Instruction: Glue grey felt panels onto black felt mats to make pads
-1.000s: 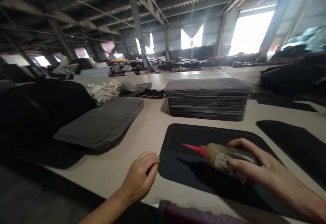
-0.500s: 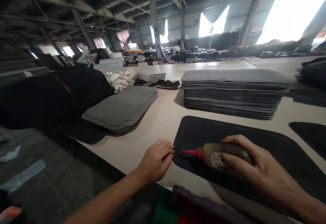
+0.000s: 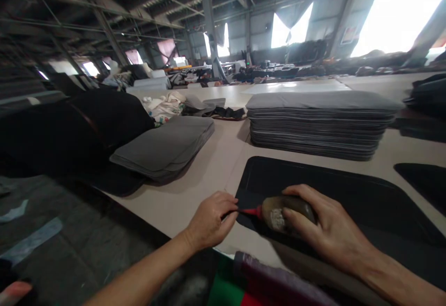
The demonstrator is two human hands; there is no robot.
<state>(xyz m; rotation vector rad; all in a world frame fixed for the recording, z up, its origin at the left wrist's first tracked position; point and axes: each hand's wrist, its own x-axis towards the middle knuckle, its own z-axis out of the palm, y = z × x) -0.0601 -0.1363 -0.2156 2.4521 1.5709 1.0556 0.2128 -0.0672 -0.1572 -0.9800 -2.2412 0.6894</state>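
Because the right hand (image 3: pixel 334 231) grips the bottle (image 3: pixel 285 204) lengthwise, thumb on the near side and fingers over the top, the red nozzle (image 3: pixel 249 211) juts leftward, a hold that likely suits both aiming and squeezing. Its tip ends at the curled fingers of the left hand (image 3: pixel 212 218); whether they pinch it, I cannot tell. Beneath the right fingers lies the black mat (image 3: pixel 365 199), probably spread flat for easy reach. Murky olive-brown, the bottle bears a worn, pale label (image 3: pixel 278 219).
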